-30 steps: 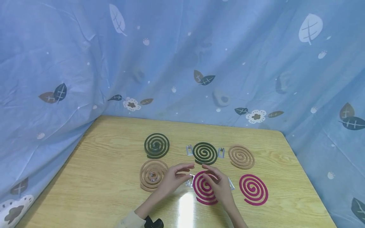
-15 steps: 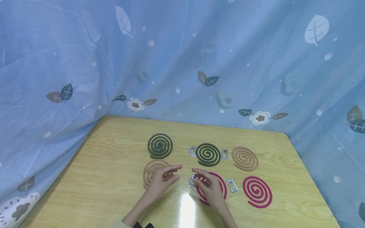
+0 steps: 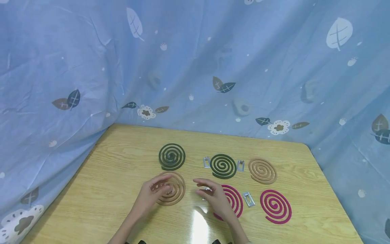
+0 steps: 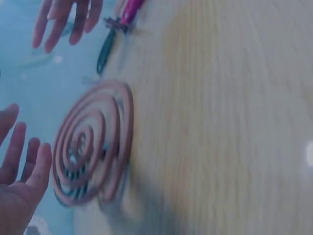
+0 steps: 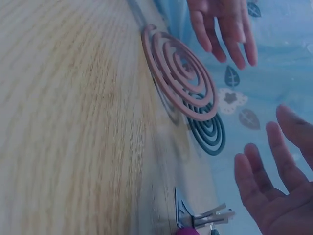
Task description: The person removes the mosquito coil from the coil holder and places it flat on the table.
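Observation:
My left hand (image 3: 149, 195) hovers at the left side of a brown mosquito coil (image 3: 183, 187), fingers and thumb spread apart and holding nothing. In the left wrist view this coil (image 4: 93, 147) sits raised above the tabletop, with a shadow below it. My right hand (image 3: 217, 199) is held over the left part of a magenta coil (image 3: 238, 200), its fingers loosely bent with nothing between them. Partly covered by that hand is a small metal coil stand (image 3: 207, 188). Behind the brown coil sits a dark green coil (image 3: 172, 156), with something small at its centre.
Another green coil (image 3: 223, 166) lies between two metal stands (image 3: 207, 162). Farther right are a second brown coil (image 3: 262, 170) and a second magenta coil (image 3: 275, 206), with a metal stand (image 3: 248, 199) beside the latter. A blue patterned curtain (image 3: 189, 61) surrounds the wooden table (image 3: 128, 149).
Both hands have moved left from the magenta coil area; the left hand has drawn back to the brown coil's left side. The gap between the hands has widened. The head view has shifted slightly.

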Available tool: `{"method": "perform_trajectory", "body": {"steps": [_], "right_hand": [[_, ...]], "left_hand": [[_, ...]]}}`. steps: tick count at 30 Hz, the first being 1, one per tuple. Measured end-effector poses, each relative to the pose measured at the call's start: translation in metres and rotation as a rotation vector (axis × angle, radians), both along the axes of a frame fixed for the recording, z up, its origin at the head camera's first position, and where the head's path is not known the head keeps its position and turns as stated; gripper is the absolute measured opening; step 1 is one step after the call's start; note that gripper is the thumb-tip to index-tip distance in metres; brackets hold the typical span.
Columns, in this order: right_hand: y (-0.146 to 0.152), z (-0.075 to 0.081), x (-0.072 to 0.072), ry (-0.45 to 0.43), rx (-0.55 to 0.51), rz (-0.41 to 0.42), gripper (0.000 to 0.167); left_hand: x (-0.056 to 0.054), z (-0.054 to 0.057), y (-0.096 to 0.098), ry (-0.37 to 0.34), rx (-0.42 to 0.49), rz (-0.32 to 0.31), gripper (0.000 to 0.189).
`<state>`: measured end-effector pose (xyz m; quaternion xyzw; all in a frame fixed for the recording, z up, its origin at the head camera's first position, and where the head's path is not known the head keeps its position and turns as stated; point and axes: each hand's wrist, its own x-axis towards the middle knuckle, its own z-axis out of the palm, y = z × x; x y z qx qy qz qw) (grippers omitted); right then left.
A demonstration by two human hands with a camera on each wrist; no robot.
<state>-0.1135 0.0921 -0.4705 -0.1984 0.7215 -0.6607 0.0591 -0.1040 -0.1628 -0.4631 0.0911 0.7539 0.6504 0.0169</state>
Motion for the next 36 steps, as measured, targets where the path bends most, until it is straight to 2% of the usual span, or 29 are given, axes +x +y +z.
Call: {"method": "perform_trajectory", "body": {"steps": [5, 9, 14, 18, 25, 31, 36], "right_hand": [[-0.006, -0.003, -0.004, -0.041, -0.003, 0.072, 0.041], [-0.01, -0.005, -0.007, -0.088, 0.024, 0.097, 0.044], [-0.015, -0.007, -0.012, -0.098, 0.125, 0.068, 0.046], [-0.022, -0.01, -0.017, -0.071, 0.175, 0.035, 0.046], [-0.034, -0.012, -0.019, -0.097, 0.122, 0.037, 0.044], [-0.043, -0.012, -0.019, -0.106, 0.11, 0.024, 0.044], [-0.046, -0.011, -0.018, -0.143, 0.097, 0.006, 0.048]], "left_hand": [[0.005, -0.003, -0.02, 0.036, -0.032, 0.022, 0.038], [0.006, -0.006, -0.03, 0.041, -0.026, 0.027, 0.04], [0.006, -0.011, -0.038, 0.035, -0.058, 0.048, 0.044], [0.004, -0.015, -0.042, 0.025, -0.101, 0.08, 0.046], [0.001, -0.023, -0.044, 0.066, -0.225, 0.073, 0.049], [-0.002, -0.026, -0.043, 0.001, -0.193, 0.067, 0.051], [-0.004, -0.028, -0.045, 0.017, -0.234, 0.075, 0.048]]}}
